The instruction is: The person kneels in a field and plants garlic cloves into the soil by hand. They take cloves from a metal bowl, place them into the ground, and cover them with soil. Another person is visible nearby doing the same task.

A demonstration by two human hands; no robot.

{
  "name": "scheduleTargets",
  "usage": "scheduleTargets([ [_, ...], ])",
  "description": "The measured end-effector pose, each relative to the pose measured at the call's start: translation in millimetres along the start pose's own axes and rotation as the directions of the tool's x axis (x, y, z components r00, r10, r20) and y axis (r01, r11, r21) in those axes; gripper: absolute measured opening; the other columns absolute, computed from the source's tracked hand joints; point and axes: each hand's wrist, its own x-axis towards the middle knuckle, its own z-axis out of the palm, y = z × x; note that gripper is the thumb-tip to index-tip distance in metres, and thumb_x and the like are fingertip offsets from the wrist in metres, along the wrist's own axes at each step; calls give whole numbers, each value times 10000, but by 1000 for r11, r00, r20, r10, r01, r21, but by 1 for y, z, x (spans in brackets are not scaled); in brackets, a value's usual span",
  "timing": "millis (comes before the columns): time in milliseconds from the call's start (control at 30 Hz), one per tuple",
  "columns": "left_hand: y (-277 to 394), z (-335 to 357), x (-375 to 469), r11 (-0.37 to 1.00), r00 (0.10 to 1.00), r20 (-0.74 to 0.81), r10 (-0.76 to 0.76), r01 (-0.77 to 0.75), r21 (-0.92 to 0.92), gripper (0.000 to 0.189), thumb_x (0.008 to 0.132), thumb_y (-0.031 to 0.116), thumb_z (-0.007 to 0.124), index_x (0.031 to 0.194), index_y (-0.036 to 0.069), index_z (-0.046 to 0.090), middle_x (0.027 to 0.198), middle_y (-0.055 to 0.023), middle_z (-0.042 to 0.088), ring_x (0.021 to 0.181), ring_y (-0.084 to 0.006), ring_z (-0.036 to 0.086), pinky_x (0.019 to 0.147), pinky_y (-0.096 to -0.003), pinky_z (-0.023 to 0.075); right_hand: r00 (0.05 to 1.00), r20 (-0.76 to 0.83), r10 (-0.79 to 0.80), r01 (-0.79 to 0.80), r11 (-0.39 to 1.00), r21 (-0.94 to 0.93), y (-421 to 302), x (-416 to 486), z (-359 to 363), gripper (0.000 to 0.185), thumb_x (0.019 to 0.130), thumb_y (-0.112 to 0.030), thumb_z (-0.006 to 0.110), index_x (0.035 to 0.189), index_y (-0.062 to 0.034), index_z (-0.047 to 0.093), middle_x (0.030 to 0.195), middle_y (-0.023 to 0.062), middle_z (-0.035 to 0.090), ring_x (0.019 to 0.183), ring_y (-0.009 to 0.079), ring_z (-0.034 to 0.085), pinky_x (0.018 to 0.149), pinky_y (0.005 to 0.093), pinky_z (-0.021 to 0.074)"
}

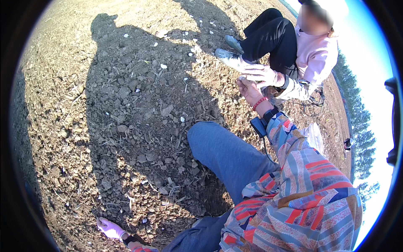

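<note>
My right hand (250,91), bare with a red bead bracelet (259,103) and a dark wristband, is raised palm up at the upper right. Its fingertips meet or overlap the light-gloved hand (261,75) of a person in a pink top; a small pale bit shows there, unclear in whose grasp. At the lower left, my left hand (110,228) in a pale purple glove reaches to the soil, fingertips close together; whether it holds anything cannot be told. Small white pieces (163,66), perhaps garlic cloves, lie scattered on the cloddy soil (135,104).
The other person's shoes (228,58) are just beyond my right hand. A blue device (258,127) with a cable hangs at my right wrist. My bent knee (204,138) is at the centre. Black cables (315,100) and a clear plastic bag (315,137) lie to the right.
</note>
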Motion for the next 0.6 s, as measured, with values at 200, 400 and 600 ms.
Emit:
scheduleTargets([
  [200, 22, -22, -17, 657, 868, 195, -456, 477, -584, 463, 992, 385, 566, 1296, 42, 636, 1097, -100, 713, 864, -222, 659, 815, -363, 510, 949, 202, 243, -306, 864, 399, 10, 70, -107, 266, 1027, -227, 477, 1199, -65, 600, 1123, 69, 673, 1012, 214, 655, 873, 343, 552],
  [400, 47, -46, -63, -656, 747, 637, -191, 385, -649, 214, 986, 248, 631, 1134, 95, 645, 792, 54, 644, 524, 23, 467, 395, -153, 202, 919, 171, 355, -391, 761, 517, 40, 141, -194, 248, 1018, -202, 475, 1129, -74, 657, 1049, 71, 712, 943, 229, 672, 861, 381, 558],
  [600, 70, -69, -87, -895, 679, 732, 59, 361, -263, 262, 966, 200, 642, 1190, 63, 634, 810, 29, 650, 586, -2, 537, 375, -143, 194, 964, -199, 176, -99, 934, 344, 19, 95, -152, 271, 983, -151, 566, 1203, -9, 639, 1143, 154, 711, 1025, 286, 681, 776, 373, 563],
])
